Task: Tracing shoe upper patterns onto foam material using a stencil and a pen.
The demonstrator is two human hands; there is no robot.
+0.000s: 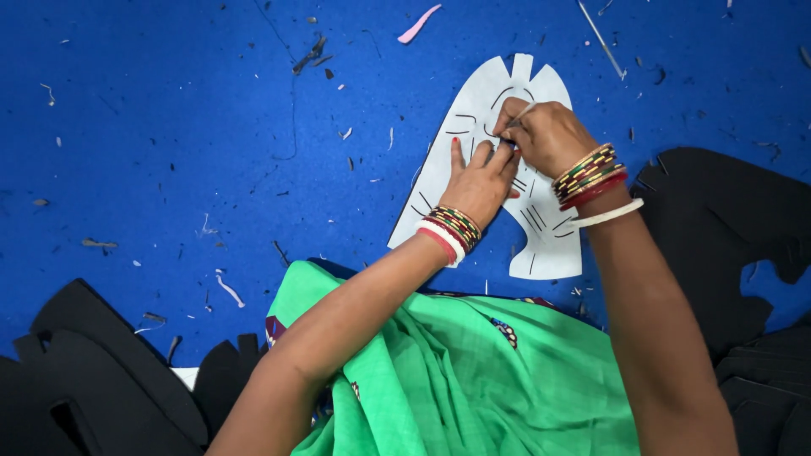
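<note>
Tracing slot marks through white template [494, 169] lying flat on blue mat [169, 152]. Left hand [481, 181] spread, pinning template mid-section. Right hand [545, 135] pinching silver marking pen [519, 115] near template's top. Likely mid-marking; next stroke needing template held unshifted.

White slotted template [541, 245] — flat on blue surface; thin pen [521, 113] tilted.

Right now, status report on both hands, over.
Left hand flat on white template. Right hand grips marking pen, tip on template. Black cut pieces alongside, nothing blocking.
</note>
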